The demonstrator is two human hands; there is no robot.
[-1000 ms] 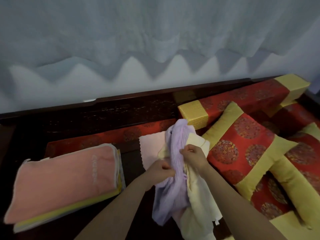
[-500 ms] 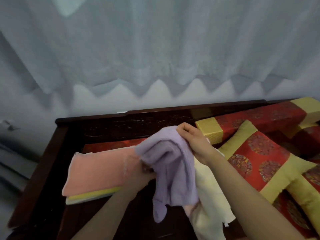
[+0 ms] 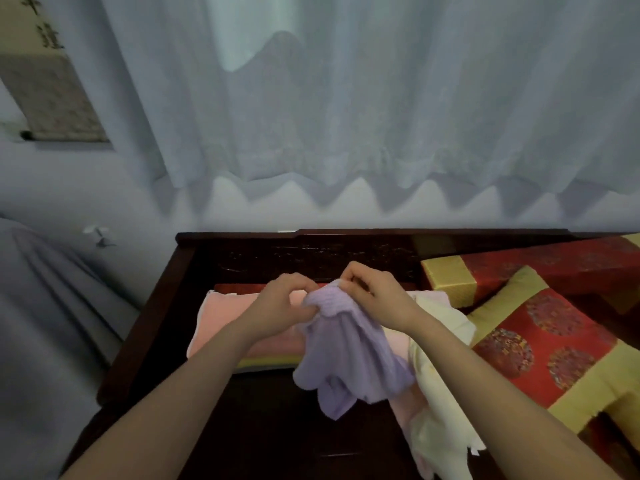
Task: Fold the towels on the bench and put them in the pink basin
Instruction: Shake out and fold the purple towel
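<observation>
A purple towel (image 3: 346, 355) hangs crumpled above the dark wooden bench (image 3: 166, 299). My left hand (image 3: 280, 299) and my right hand (image 3: 374, 292) both pinch its top edge, close together. Under and to the right of it lies a loose cream towel (image 3: 443, 403) with a pale pink towel (image 3: 405, 407) beneath. A folded stack, salmon-pink towel (image 3: 225, 320) on top with a yellow one under it, rests at the bench's left. No pink basin is in view.
Red and gold cushions (image 3: 540, 344) fill the right side of the bench. A red and gold bolster (image 3: 485, 271) lies along the back rail. White curtains (image 3: 346, 116) hang behind. Grey cloth drapes at the far left.
The purple towel has been lifted off the pile and both hands have come together at its top edge. The view has tilted up and shifted left.
</observation>
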